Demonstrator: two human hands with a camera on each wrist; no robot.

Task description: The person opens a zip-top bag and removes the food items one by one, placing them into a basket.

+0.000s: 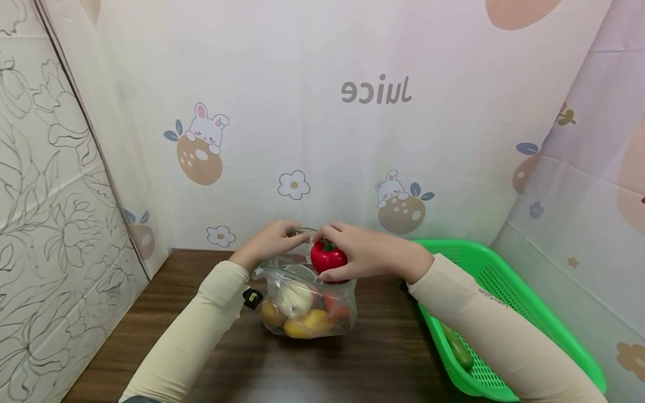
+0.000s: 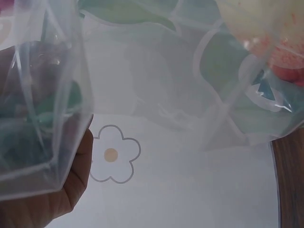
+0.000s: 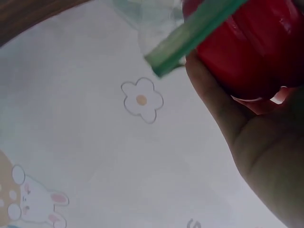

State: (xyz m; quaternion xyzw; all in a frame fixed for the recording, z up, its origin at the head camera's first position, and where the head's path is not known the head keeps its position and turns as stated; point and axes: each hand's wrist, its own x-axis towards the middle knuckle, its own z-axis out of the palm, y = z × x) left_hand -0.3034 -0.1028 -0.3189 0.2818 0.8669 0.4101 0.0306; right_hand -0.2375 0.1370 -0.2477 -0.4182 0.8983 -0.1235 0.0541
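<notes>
A clear plastic zip bag (image 1: 347,327) stands on the table, its mouth spread upward. Through its wall show a pale vegetable or fruit (image 1: 294,299), a yellow fruit (image 1: 304,326), a brownish round one (image 1: 272,314) and something orange-red (image 1: 336,308). My left hand (image 1: 272,242) pinches the bag's rim at the back left; in the left wrist view, plastic partly covers that hand (image 2: 71,185). In my right hand (image 1: 373,252) is a glossy red bell pepper (image 1: 327,258), held at the right side of the bag's mouth. The bag's green zip strip (image 3: 190,35) crosses before the pepper (image 3: 256,52).
To the right, partly under my right forearm, stands a green perforated basket (image 1: 549,319) holding a green elongated vegetable (image 1: 458,350). Behind the dark wooden table (image 1: 201,341) hangs a printed white cloth (image 1: 322,140).
</notes>
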